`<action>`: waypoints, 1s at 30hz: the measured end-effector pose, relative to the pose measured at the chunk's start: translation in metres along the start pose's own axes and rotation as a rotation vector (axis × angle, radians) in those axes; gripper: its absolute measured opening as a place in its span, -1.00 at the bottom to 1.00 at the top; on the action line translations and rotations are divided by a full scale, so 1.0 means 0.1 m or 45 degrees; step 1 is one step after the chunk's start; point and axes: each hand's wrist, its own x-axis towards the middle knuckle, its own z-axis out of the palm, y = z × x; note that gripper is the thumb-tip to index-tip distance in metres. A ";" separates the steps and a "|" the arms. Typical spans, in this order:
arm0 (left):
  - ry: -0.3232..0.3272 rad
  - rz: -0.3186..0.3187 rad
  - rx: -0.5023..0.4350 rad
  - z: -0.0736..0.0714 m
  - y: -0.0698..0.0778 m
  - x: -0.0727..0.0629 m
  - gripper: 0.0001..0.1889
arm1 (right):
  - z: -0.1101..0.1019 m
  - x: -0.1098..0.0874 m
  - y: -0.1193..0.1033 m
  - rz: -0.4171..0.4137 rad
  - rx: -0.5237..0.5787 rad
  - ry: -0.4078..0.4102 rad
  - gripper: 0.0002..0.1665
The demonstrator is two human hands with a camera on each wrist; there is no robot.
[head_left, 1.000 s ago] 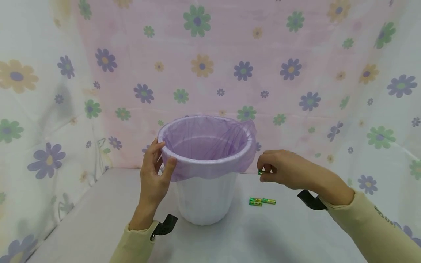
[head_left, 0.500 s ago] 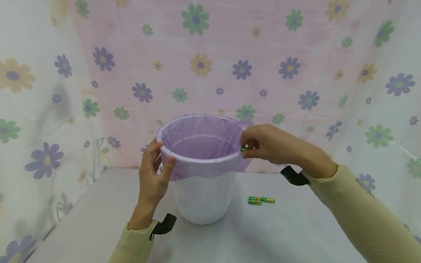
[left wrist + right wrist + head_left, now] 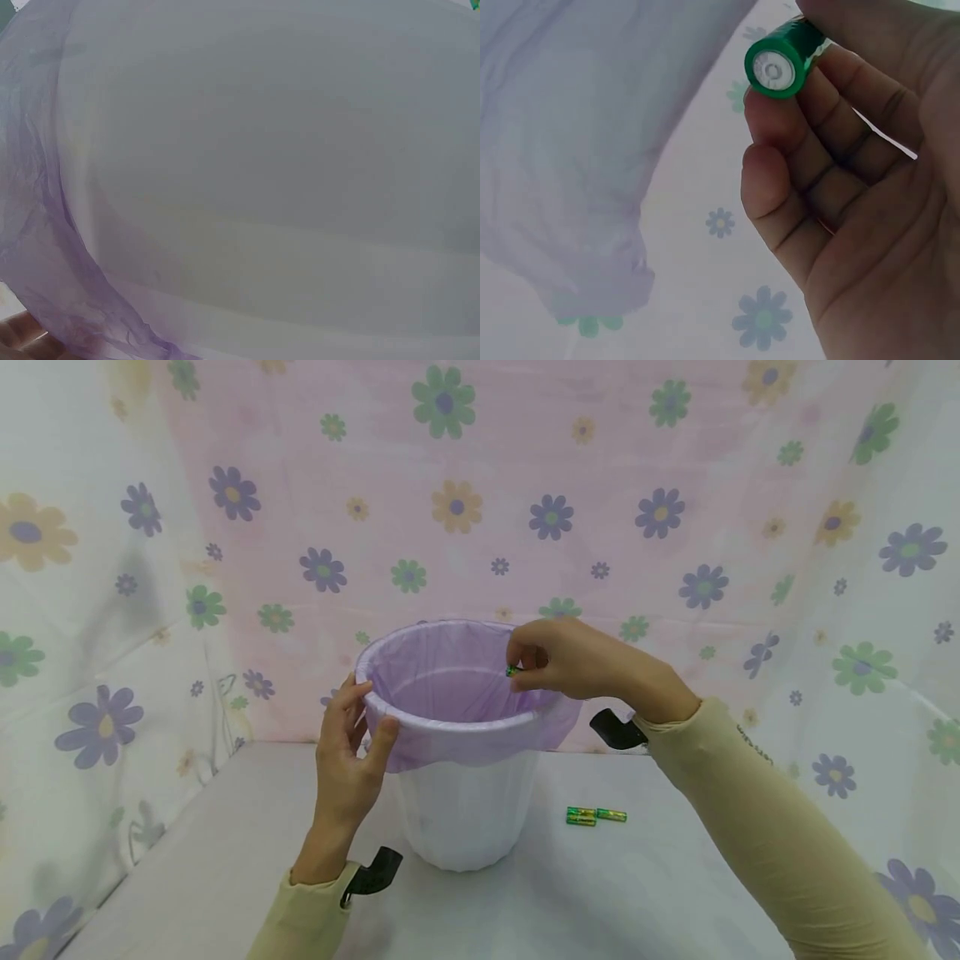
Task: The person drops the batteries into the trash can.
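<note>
Batteries: three green ones were counted; one battery [image 3: 513, 671] was pinched in the right hand [image 3: 573, 658] above the bin's opening, and a pair of batteries [image 3: 596, 816] lay touching each other on the table [image 3: 637, 893] just right of the bin's base.
Bin: one white bin [image 3: 465, 810] stood upright, lined with one purple bag [image 3: 450, 681] folded over its rim.
Hands: two; the left hand [image 3: 347, 758] gripped the bin's near left rim, thumb on the outside over the bag; the right hand's fingers [image 3: 780, 187] were curled, thumb and forefinger closed on the battery.
Hidden: the bin's bottom could not be seen, so its contents could not be told; the left wrist view showed only the bin's wall and bag edge, blurred.
Backdrop: one flowered cloth [image 3: 675, 527] hung behind the bin.
</note>
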 end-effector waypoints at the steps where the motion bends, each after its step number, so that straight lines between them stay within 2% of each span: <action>1: -0.001 -0.001 -0.001 0.00 0.00 0.00 -0.48 | 0.01 0.03 0.00 0.005 0.011 0.000 -0.86; 7: -0.003 -0.010 -0.006 0.00 -0.01 0.00 -0.47 | 0.10 0.24 0.04 0.027 0.027 -0.007 -0.86; 13: 0.005 -0.012 -0.013 0.00 -0.02 -0.01 -0.46 | 0.21 0.39 0.09 0.059 0.073 -0.063 -0.84; 22: 0.009 0.000 -0.017 0.00 -0.01 0.00 -0.48 | 0.33 0.49 0.16 0.112 0.075 -0.096 -0.82; 30: 0.000 0.002 -0.010 0.01 -0.03 0.01 -0.45 | 0.39 0.54 0.21 0.128 0.022 -0.118 -0.81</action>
